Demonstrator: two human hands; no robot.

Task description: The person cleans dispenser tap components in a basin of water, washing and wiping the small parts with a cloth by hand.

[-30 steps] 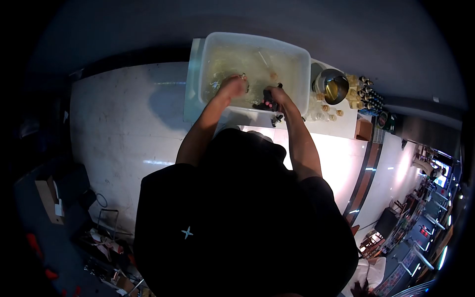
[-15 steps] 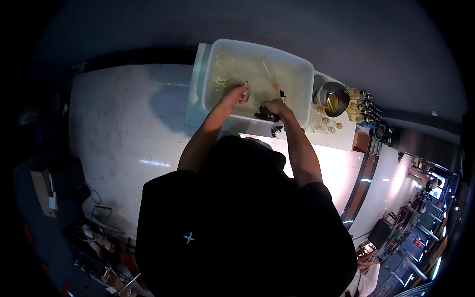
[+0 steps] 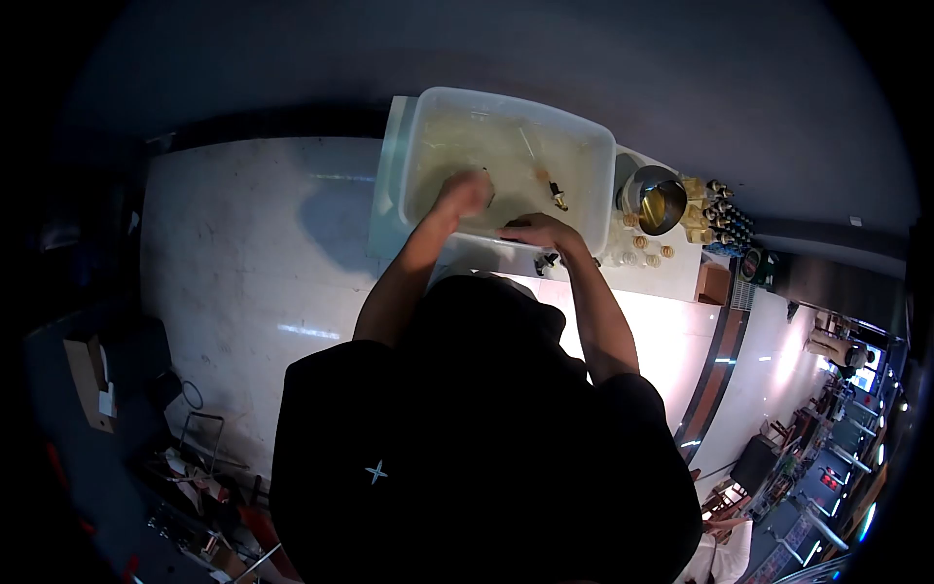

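Note:
My left hand [image 3: 468,192] is smeared by motion inside a large translucent plastic tub [image 3: 506,100]; a small thing by its fingers is too blurred to name. At the tub's near rim, my right hand [image 3: 543,231] is closed on a black object, mostly hidden under the fingers. Farther in lies a slim piece with a black and brass-coloured end [image 3: 556,197]. Pale, cloudy liquid seems to cover the tub's floor. Just outside the near wall sits a small black and white piece [image 3: 545,264].
Right of the tub stand a metal bowl [image 3: 654,200] with yellowish contents, several small round glass-like pieces [image 3: 640,242], and a cluster of dark-topped items [image 3: 725,214]. A brown box [image 3: 713,284] is at the bench's right end. The tub's walls surround my left hand.
My left hand has shifted slightly down and is now blurred. My right hand has moved a little toward the near rim, its fingers now over the black object.

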